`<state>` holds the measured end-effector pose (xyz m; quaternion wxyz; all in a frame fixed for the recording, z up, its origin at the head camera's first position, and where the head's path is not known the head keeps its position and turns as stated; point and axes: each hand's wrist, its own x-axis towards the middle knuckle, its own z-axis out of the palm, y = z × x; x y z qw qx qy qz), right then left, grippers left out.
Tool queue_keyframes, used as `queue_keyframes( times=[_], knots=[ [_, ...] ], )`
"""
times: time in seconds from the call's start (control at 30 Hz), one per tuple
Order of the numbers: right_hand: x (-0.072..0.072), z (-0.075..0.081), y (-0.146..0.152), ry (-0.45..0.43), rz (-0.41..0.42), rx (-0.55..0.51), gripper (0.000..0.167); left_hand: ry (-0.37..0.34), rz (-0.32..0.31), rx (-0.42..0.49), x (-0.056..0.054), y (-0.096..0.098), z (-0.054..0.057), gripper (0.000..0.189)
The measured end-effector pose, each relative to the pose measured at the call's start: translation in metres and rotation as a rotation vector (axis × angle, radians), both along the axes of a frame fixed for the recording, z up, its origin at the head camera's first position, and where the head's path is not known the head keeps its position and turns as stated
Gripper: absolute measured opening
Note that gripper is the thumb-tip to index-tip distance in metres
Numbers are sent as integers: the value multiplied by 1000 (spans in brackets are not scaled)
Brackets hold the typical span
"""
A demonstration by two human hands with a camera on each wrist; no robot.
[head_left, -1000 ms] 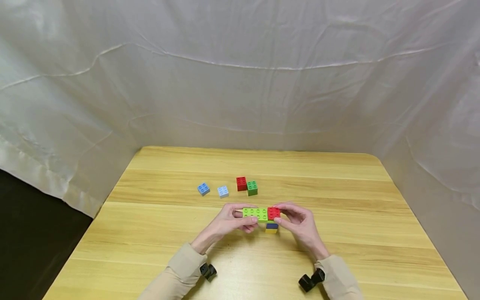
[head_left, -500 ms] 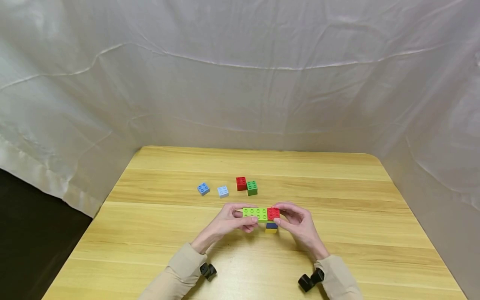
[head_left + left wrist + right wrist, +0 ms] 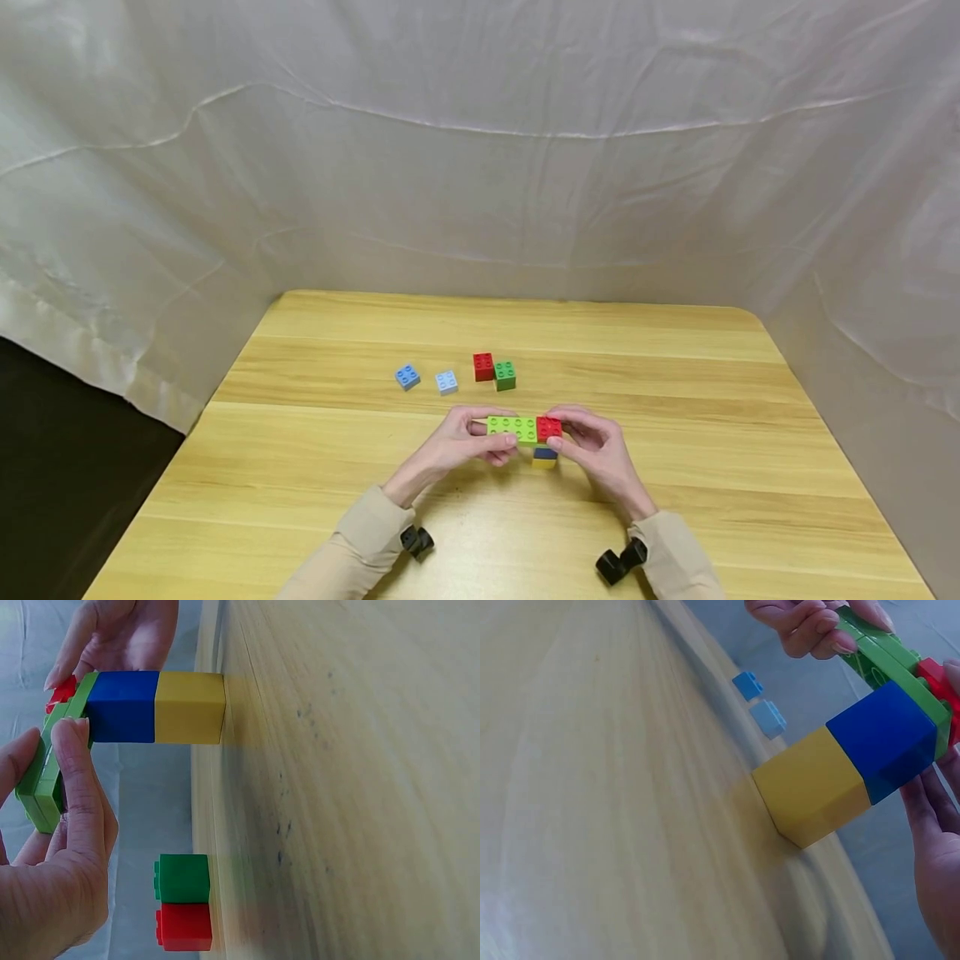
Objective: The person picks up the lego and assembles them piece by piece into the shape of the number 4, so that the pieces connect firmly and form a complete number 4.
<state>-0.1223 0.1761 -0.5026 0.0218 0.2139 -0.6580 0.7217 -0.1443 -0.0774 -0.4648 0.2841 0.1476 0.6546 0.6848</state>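
Note:
A small tower stands on the table: a yellow block (image 3: pixel 189 709) at the bottom, a dark blue block (image 3: pixel 124 706) above it, and lime green plates (image 3: pixel 522 423) in two layers across the top. These plates jut out to the left past the blue block. On their right end sits a thin red brick (image 3: pixel 549 427). My left hand (image 3: pixel 453 443) pinches the overhanging left end, thumb on the near side and fingers behind. The red brick is pinched between thumb and fingers of my right hand (image 3: pixel 600 450), which partly cover it.
Beyond the hands, a blue brick (image 3: pixel 407 377) and a light blue brick (image 3: pixel 447 382) lie apart on the wooden table (image 3: pixel 300 467). To their right, a red block (image 3: pixel 483 367) and a green block (image 3: pixel 505 377) stand side by side. Pale cloth (image 3: pixel 480 208) hangs around the table.

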Motion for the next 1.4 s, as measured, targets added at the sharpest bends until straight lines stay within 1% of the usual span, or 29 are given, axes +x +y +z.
queue_keyframes(
  times=[0.1, 0.3, 0.37, 0.63, 0.9, 1.07, 1.27, 1.4],
  knots=[
    [1, 0, 0, 4, -16, 1, 36, 1, -2, 3, 0, 1, 0, 45],
    [1, 1, 0, -17, -34, 25, 37, -5, 0, 9, 0, 1, 0, 45],
    [1, 1, 0, -16, -31, 34, 37, -5, 0, 10, 0, 1, 0, 45],
    [-2, 2, 2, 32, 7, 50, 35, 4, 3, 7, 0, 1, -1, 45],
    [-3, 5, 3, -8, 12, 54, 36, 14, 7, -6, 0, 0, -1, 45],
    [-6, 5, 5, 31, 33, 57, 33, 16, 0, -2, 0, 0, -1, 45],
    [-8, 8, 8, 77, 42, 105, 31, 16, -5, 1, -1, 0, -1, 45],
    [-8, 9, 9, 66, 44, 128, 32, 14, -5, 1, -1, 0, -1, 45]
  ],
)
